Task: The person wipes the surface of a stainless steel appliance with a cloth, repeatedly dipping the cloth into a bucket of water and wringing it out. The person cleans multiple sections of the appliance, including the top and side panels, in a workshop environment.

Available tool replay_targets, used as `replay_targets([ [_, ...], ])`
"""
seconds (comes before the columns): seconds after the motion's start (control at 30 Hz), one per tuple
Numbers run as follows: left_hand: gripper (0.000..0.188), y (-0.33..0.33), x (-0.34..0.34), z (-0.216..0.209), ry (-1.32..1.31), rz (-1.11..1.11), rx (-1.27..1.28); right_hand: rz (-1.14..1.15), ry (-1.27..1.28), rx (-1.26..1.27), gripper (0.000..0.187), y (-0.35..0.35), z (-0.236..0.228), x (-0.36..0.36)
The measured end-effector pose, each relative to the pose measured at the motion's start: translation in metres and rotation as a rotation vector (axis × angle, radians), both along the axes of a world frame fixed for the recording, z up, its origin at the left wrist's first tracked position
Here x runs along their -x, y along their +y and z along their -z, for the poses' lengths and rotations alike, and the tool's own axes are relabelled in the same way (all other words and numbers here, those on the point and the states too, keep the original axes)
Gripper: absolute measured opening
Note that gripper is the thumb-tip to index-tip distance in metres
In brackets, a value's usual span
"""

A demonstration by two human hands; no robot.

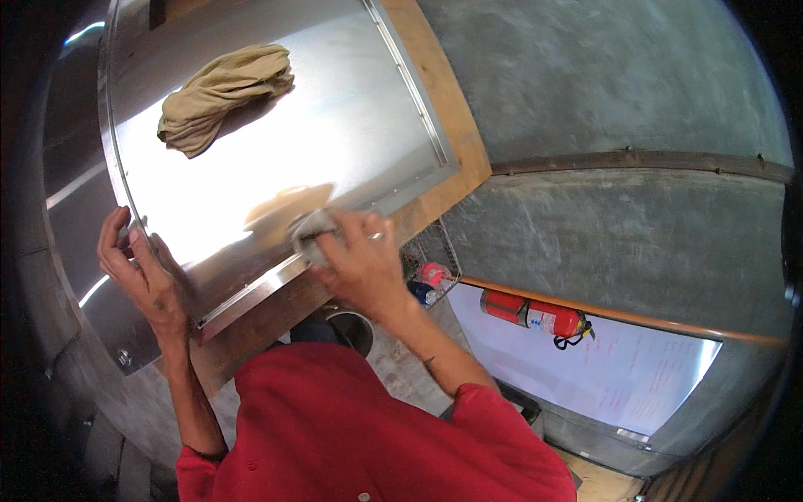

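A shiny metal panel (318,142) with raised edges lies on a wooden board before me. My left hand (142,268) is at its near left edge, thumb along the rim and fingers curled beside it. Bunched under the fingers of my right hand (364,259) is a grey cloth (312,236), pressed on the panel close to its near edge; the hand is slightly blurred and wears a ring. On the panel's far part rests a crumpled tan cloth (222,96), apart from both hands.
The wooden board (464,159) sticks out past the panel's right side. Below it stand a metal pot (355,330) and a wire basket (439,251) with small items. At right, a red fire extinguisher (535,316) hangs on the grey wall (619,226) by a whiteboard (602,368).
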State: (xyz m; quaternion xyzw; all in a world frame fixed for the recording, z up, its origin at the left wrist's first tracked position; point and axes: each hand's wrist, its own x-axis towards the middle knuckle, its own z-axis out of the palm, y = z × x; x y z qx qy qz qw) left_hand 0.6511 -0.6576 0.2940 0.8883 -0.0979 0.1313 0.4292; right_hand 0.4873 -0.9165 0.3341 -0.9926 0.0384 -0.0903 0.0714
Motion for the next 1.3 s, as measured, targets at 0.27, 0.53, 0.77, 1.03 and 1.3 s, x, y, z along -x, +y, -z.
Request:
replay_targets([
  [0.27,0.038,0.001,0.0,-0.003,-0.01,-0.003,-0.016,0.259,0.181,0.445,0.03,-0.14,-0.037,0.002],
  [0.53,0.037,-0.005,0.002,-0.006,-0.01,-0.02,-0.02,0.277,0.141,0.441,0.027,-0.129,-0.012,-0.003],
  [0.77,0.038,-0.002,-0.001,0.0,-0.033,0.0,-0.022,0.091,0.119,0.103,0.032,0.001,-0.02,-0.012],
  [1.03,0.037,-0.005,0.001,-0.009,-0.019,-0.001,-0.009,0.24,0.191,0.517,0.029,-0.148,-0.033,-0.011],
  [1.3,0.041,0.008,0.0,0.004,0.104,0.032,0.467,0.138,0.216,0.26,0.026,-0.043,-0.034,-0.021],
])
